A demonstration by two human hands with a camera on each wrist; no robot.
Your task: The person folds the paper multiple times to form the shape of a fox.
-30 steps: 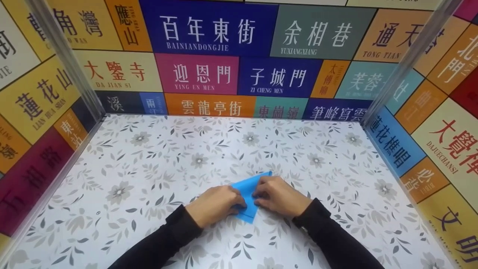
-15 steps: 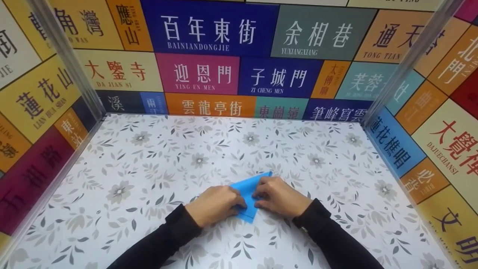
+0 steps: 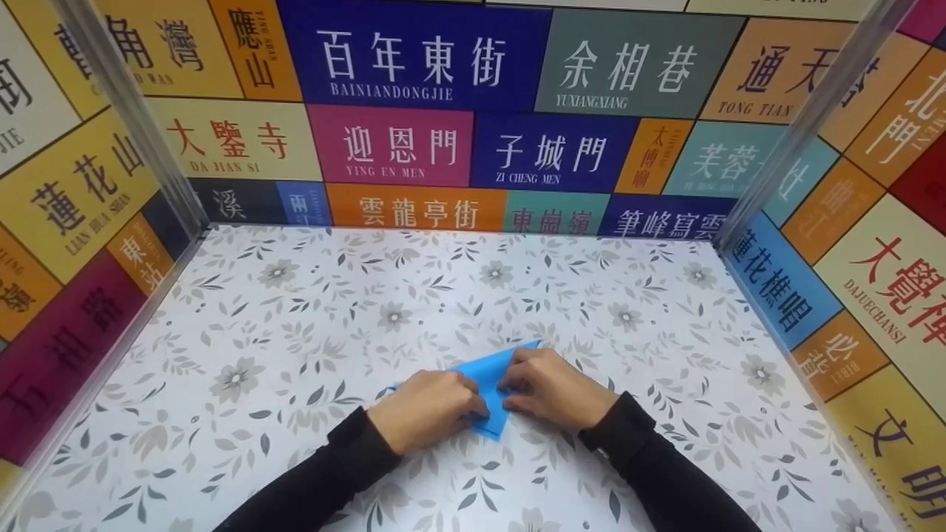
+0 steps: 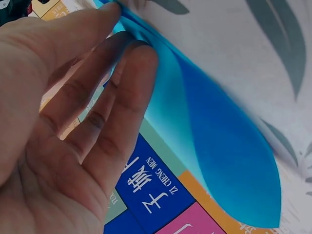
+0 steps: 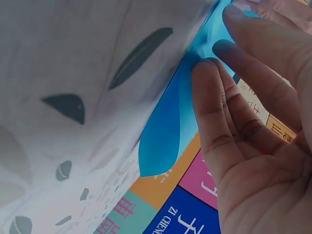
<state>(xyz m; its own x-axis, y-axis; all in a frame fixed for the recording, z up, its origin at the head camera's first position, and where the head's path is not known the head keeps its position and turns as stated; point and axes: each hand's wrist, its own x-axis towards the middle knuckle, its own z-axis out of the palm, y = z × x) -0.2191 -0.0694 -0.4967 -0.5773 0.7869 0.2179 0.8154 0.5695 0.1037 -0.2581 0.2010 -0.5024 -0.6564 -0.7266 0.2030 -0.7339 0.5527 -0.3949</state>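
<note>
Pressing down, your left hand (image 3: 425, 408) and right hand (image 3: 550, 388) rest flat fingers on the blue paper (image 3: 491, 377) on the flowery table (image 3: 295, 332).

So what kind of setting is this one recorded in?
Probably a staged tabletop recording booth: a floral-print table, walls covered in colourful Chinese place-name signs, and metal corner posts. Both hands press a blue paper there.

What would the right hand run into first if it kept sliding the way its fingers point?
Probably the left hand: the right hand points leftward across the blue paper, and their fingertips look nearly touching, though depth is unclear.
</note>
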